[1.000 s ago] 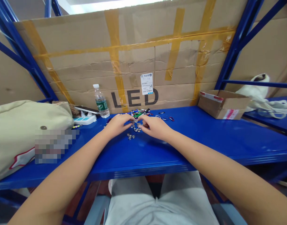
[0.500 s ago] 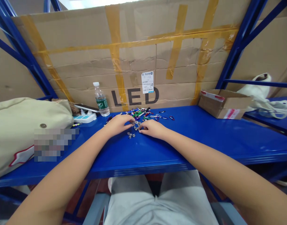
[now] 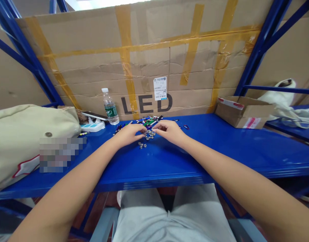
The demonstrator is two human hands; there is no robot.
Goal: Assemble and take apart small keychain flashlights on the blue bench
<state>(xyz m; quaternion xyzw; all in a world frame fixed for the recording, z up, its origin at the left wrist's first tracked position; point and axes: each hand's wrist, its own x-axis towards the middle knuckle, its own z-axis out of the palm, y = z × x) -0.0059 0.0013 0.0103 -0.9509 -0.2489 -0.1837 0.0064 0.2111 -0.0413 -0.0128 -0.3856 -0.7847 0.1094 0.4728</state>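
Both hands lifted a little off the blue metal worktop (image 3: 220, 148) since half a second ago, then pressed flat beside the pile, now raised with fingertips drawn together. Left hand (image 3: 129, 133) just left of the small heap of silvery metal pieces (image 3: 150, 135), thumb and forefinger pinched nearly closed, apparently on one tiny piece, though too small to tell for sure. Right hand (image 3: 170, 130) just right of that heap, fingers curled and nearly closed as well, tips pointing toward the left hand; whether anything sits between them, cannot tell. Heap itself unmoved, lying between the two hands. A few stray silvery pieces (image 3: 142, 145) just in front of the heap, toward the near edge, untouched as before. Behind the heap, a scatter of coloured carabiner clips and small pen-like parts (image 3: 149, 120), partly hidden by the right hand. Well left of the heap, a clear plastic water bottle with a green label (image 3: 110, 107), a white power strip (image 3: 92, 127) and a cream fabric bag (image 3: 30, 134). Well right of the heap, an open brown cardboard box (image 3: 242, 112). Judging from the change: flat sorting given way to a fine pinch, probably a single piece picked up or two pieces being joined.
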